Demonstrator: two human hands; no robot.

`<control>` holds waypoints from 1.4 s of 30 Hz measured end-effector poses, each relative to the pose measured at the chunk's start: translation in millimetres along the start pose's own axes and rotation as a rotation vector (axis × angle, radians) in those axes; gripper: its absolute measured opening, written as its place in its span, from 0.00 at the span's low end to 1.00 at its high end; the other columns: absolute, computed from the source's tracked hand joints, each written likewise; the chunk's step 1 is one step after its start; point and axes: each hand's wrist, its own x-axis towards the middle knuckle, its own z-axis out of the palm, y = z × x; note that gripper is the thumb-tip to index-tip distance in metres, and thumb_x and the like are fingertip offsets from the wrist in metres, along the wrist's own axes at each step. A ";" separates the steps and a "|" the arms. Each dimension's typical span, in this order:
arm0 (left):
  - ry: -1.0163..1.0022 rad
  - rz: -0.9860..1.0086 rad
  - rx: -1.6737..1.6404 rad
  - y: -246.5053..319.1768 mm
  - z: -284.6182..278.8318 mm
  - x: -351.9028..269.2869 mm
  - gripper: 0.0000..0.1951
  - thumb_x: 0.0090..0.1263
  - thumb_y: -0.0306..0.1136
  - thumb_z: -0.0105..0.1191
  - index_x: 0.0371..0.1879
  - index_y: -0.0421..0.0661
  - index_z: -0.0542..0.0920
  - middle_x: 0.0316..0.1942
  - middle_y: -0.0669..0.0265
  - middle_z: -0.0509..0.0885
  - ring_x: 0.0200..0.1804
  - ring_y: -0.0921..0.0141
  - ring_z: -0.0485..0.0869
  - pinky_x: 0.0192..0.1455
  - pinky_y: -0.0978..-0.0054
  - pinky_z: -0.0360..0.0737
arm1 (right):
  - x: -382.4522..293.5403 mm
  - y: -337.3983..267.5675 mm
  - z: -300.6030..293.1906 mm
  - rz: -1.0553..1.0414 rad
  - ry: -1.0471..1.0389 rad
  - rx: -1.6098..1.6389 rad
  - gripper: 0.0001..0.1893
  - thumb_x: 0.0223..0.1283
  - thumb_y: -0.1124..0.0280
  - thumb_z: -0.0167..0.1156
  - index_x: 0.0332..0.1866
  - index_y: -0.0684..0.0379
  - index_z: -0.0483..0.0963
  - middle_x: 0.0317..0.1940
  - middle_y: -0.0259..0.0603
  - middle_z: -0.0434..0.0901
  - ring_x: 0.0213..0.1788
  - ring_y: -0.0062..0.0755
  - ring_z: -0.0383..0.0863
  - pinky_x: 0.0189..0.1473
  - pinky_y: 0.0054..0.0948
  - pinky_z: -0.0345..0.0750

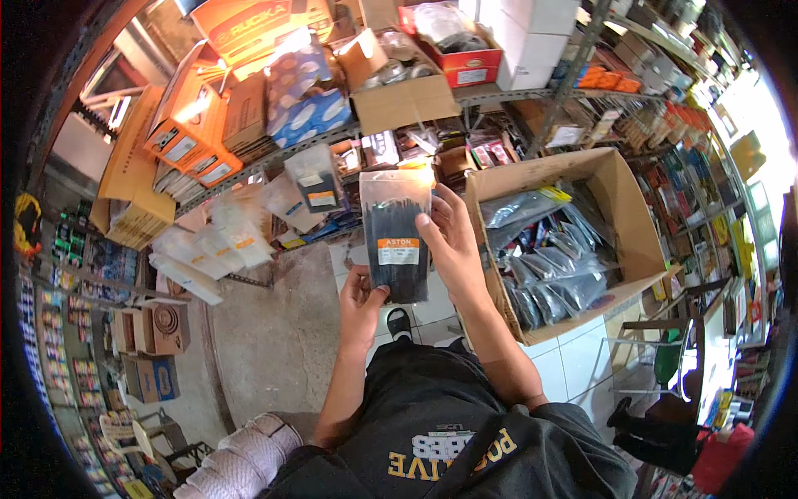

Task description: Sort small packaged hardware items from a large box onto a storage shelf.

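A clear plastic packet of black cable ties (398, 279), with an orange and white Aston label, is held upright in front of me. My left hand (363, 305) pinches its lower left corner with the thumb on the front. On the opposite edge, my right hand (450, 240) grips the packet, thumb in front and fingers behind. Beside my right forearm stands an open cardboard box (639, 231) filled with plastic-wrapped packets (555, 265). Another packet of black ties (315, 178) hangs at the shelf, left of the held one.
Packets of pale ties (227, 240) hang from the metal shelf (262, 161) at left. Cartons (405, 103) crowd the shelf top. A large roll of white rope (246, 458) stands at lower left. A chair (648, 337) and a person in red (723, 458) are at right.
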 end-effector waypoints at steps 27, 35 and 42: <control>0.009 0.147 0.225 23.0 -46.2 205.2 0.12 0.76 0.34 0.64 0.48 0.39 0.89 0.39 0.68 0.90 0.41 0.79 0.84 0.45 0.78 0.79 | 114.0 125.7 86.2 0.056 0.068 -0.194 0.11 0.72 0.68 0.64 0.47 0.68 0.83 0.38 0.41 0.88 0.41 0.21 0.81 0.46 0.28 0.78; 0.061 0.107 0.256 21.9 -48.2 219.0 0.10 0.76 0.33 0.63 0.46 0.39 0.90 0.36 0.69 0.90 0.37 0.82 0.83 0.41 0.80 0.78 | 123.1 128.7 94.9 0.045 0.105 -0.249 0.12 0.71 0.68 0.64 0.47 0.68 0.83 0.39 0.43 0.90 0.43 0.23 0.84 0.49 0.29 0.79; 0.041 0.134 0.251 10.6 -55.3 231.5 0.12 0.74 0.34 0.65 0.49 0.39 0.89 0.39 0.67 0.91 0.41 0.79 0.84 0.45 0.78 0.79 | 127.0 131.1 96.4 0.024 0.122 -0.279 0.12 0.71 0.68 0.65 0.48 0.68 0.84 0.40 0.44 0.90 0.43 0.23 0.84 0.50 0.29 0.79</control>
